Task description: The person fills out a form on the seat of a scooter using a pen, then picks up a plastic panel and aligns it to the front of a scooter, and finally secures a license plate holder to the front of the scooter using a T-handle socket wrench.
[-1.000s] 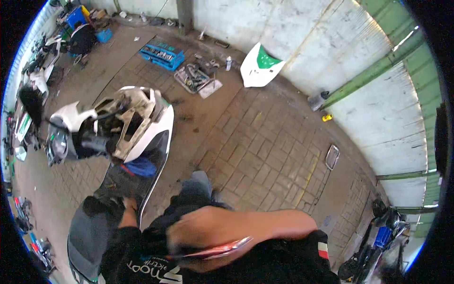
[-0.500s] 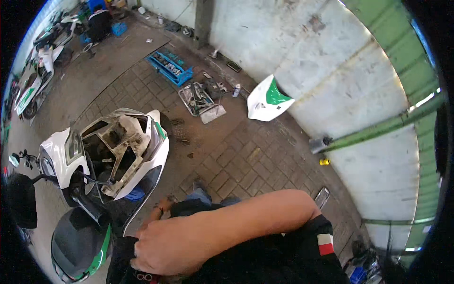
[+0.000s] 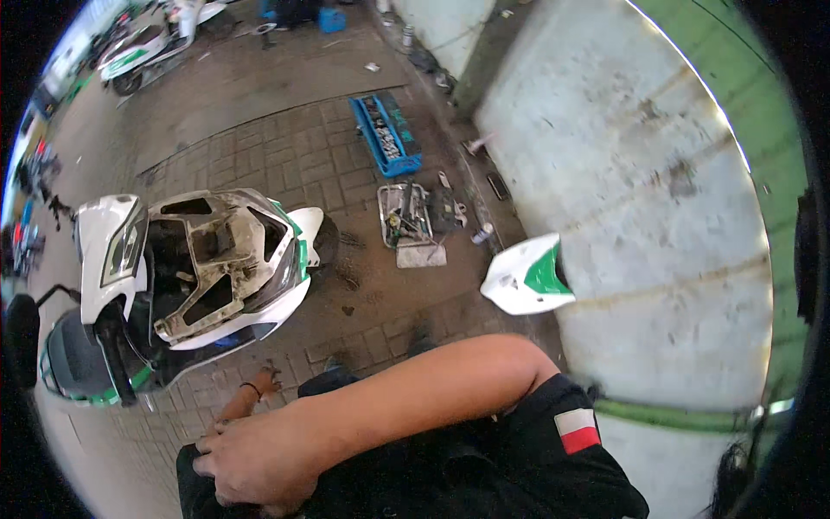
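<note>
My right forearm crosses in front of my body toward the left. My right hand (image 3: 259, 458) is closed on the black sleeve (image 3: 197, 484) of my left arm, its fingertips resting on the cloth. Beyond it, my left hand (image 3: 266, 381) reaches out low over the paving, fingers spread and holding nothing, with a dark band round the wrist. Just ahead and to the left of that hand stands a white and green scooter (image 3: 290, 298). Its seat area is uncovered, showing a dirty, dusty inner frame (image 3: 216, 242).
A white and green body panel (image 3: 514, 277) leans near the metal wall (image 3: 622, 173). Before it stand a spray can (image 3: 482, 233), a tray of tools (image 3: 405, 216) and a blue toolbox (image 3: 385, 134). Another scooter (image 3: 147, 52) is parked far left.
My view has turned, so the scooter, tools and panel sit differently in the picture. My left hand now shows clear of the scooter with fingers spread. The right hand stays on the sleeve.
</note>
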